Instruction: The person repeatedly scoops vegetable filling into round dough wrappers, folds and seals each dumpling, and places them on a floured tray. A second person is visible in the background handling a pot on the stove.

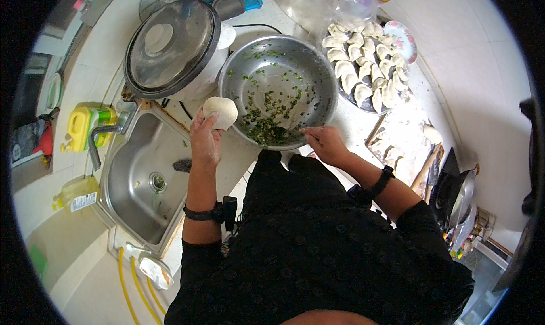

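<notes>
A round, pale dumpling wrapper (221, 111) rests in my left hand (206, 140), held by the thumb and fingers at the left rim of a large steel bowl (281, 76). Chopped green filling (266, 127) is heaped at the bowl's near side, with scattered bits higher up the wall. My right hand (325, 144) is at the near right rim, fingers closed on the handle of a spoon (280, 132) whose dark end dips into the filling. Most of that handle is hidden by my fingers. Several folded dumplings (362, 67) sit in rows on a dark round tray (351, 99).
A steel sink (140, 171) with a faucet (100, 137) lies to the left. Behind it stands a lidded rice cooker (174, 52). At right, a floured board (400, 133) carries more dough pieces. A floral plate (401, 39) is beside the tray; pans (460, 197) stand farther right.
</notes>
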The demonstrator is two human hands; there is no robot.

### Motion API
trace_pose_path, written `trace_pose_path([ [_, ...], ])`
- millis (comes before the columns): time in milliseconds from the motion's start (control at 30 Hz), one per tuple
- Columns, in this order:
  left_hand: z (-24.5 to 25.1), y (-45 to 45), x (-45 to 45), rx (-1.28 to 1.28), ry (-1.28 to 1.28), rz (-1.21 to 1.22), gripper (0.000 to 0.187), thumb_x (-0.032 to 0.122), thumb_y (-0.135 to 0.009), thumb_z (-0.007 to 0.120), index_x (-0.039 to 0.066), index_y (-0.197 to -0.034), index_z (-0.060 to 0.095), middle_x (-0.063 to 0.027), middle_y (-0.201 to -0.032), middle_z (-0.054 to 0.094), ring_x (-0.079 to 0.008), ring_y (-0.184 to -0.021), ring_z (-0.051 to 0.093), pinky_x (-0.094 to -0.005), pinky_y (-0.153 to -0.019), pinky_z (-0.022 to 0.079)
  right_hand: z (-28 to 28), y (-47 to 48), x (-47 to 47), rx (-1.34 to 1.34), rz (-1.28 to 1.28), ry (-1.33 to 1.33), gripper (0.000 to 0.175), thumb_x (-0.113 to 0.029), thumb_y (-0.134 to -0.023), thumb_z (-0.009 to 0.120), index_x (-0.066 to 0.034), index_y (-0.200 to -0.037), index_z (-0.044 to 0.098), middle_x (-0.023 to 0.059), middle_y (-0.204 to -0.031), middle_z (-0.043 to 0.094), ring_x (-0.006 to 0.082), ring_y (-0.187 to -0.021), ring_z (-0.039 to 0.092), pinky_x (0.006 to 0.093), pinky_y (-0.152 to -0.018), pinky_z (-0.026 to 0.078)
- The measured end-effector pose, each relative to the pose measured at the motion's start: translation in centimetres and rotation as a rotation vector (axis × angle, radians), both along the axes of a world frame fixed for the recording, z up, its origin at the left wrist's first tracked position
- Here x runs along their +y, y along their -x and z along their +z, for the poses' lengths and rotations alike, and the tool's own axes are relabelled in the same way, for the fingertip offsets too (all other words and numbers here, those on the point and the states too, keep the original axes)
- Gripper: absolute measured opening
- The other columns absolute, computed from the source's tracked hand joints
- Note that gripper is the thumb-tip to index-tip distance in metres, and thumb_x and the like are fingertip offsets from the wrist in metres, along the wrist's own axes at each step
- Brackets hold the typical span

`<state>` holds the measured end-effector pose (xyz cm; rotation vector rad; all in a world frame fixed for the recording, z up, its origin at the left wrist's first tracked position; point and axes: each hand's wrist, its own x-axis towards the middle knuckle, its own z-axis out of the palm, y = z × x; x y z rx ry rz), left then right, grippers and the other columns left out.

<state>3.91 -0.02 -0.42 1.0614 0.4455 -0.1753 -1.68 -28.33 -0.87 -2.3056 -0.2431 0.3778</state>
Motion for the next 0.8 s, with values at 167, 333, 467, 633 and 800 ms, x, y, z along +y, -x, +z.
trace_pose_path([
  [167,0.1,0.4,0.5,0.014,0.038,0.061,0.034,0.007,-0.083,0.054,0.002,-0.116,0.048,-0.0084,-0.108,0.056,-0.0203,-0.098,0.057,-0.0343,-0.081,0.048,-0.6,0.1,0.3,0.302,-0.159,-0.281,0.023,-0.011,-0.087,0.048,0.0034,-0.100,0.061,0.0065,-0.062,0.055,0.0135,-0.054,0.051,0.0264,-0.053,0.043],
  [333,0.0,0.8,1.2,0.032,0.013,0.103,0.038,0.012,-0.083,0.058,0.002,-0.118,0.047,-0.0087,-0.112,0.055,-0.0217,-0.099,0.056,-0.0351,-0.079,0.048,-1.4,-0.4,0.3,0.687,-0.471,-0.771,0.026,-0.012,-0.088,0.046,0.0034,-0.105,0.058,0.0036,-0.062,0.051,0.0102,-0.049,0.042,0.0230,-0.044,0.033],
  [467,-0.2,1.2,1.5,0.056,-0.045,0.159,0.035,0.014,-0.084,0.058,0.003,-0.116,0.048,-0.0078,-0.110,0.055,-0.0205,-0.097,0.057,-0.0342,-0.079,0.047,-1.7,-1.1,-0.2,0.865,-0.571,-0.954,0.022,-0.009,-0.088,0.046,0.0040,-0.103,0.057,0.0038,-0.065,0.051,0.0090,-0.048,0.040,0.0222,-0.042,0.029],
  [633,-0.6,1.2,2.0,0.139,-0.065,0.140,0.032,0.011,-0.085,0.055,0.003,-0.116,0.048,-0.0082,-0.109,0.056,-0.0197,-0.099,0.056,-0.0352,-0.078,0.049,-0.3,-2.4,-0.3,0.999,-0.797,-1.128,0.019,-0.008,-0.087,0.047,0.0029,-0.100,0.056,0.0036,-0.063,0.050,0.0094,-0.050,0.040,0.0215,-0.043,0.028],
  [800,-1.3,0.3,-1.6,0.244,0.043,0.114,0.032,0.012,-0.087,0.050,0.002,-0.116,0.046,-0.0126,-0.114,0.053,-0.0251,-0.103,0.054,-0.0399,-0.087,0.045,3.8,-3.5,-0.2,0.584,-0.634,-1.023,0.017,-0.009,-0.088,0.046,0.0022,-0.094,0.058,0.0036,-0.062,0.052,0.0130,-0.055,0.049,0.0261,-0.047,0.038],
])
